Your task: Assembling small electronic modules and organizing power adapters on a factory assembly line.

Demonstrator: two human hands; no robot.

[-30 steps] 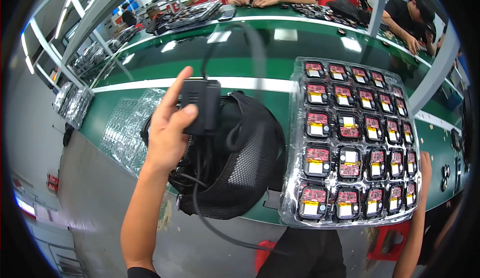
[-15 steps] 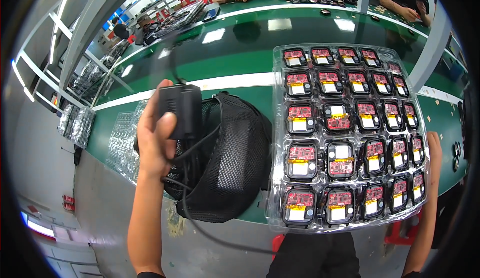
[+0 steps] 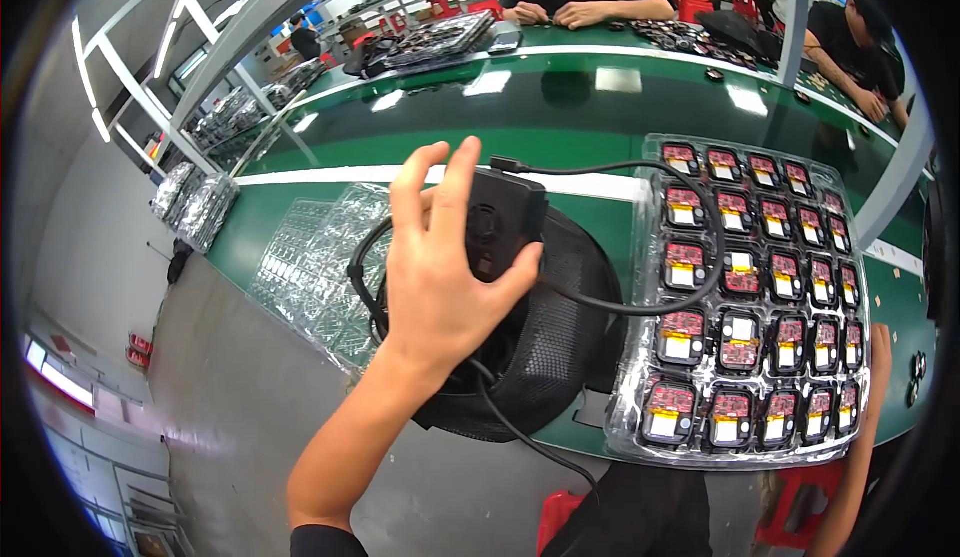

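My left hand [image 3: 445, 267] is spread over a black box-shaped device [image 3: 510, 212], its index and middle fingers stretched upward and the thumb along the lower right edge. Its other fingers are hidden. A black cable [image 3: 650, 309] runs from a plug at the box's top, loops over the tray and comes back. Below the box lies a rounded black mesh bag [image 3: 560, 332], with more cable at its left. My right hand [image 3: 879, 342] is beside the right edge of a clear plastic tray [image 3: 628, 397]; its fingers are mostly hidden. Rows of black watch-like cases [image 3: 672, 412] with red circuit boards fill the tray.
Clear blister trays [image 3: 310, 267] lie left of the bag on the green table [image 3: 350, 147]. A grey post [image 3: 893, 187] rises at the right. Across the table a person's hands [image 3: 580, 14] are near piled dark parts [image 3: 690, 37]. Red stools [image 3: 800, 502] stand below.
My left hand has turned and moved right over the bag, and its fingers have spread from around the box. The cable now loops across the tray. The whole view has shifted.
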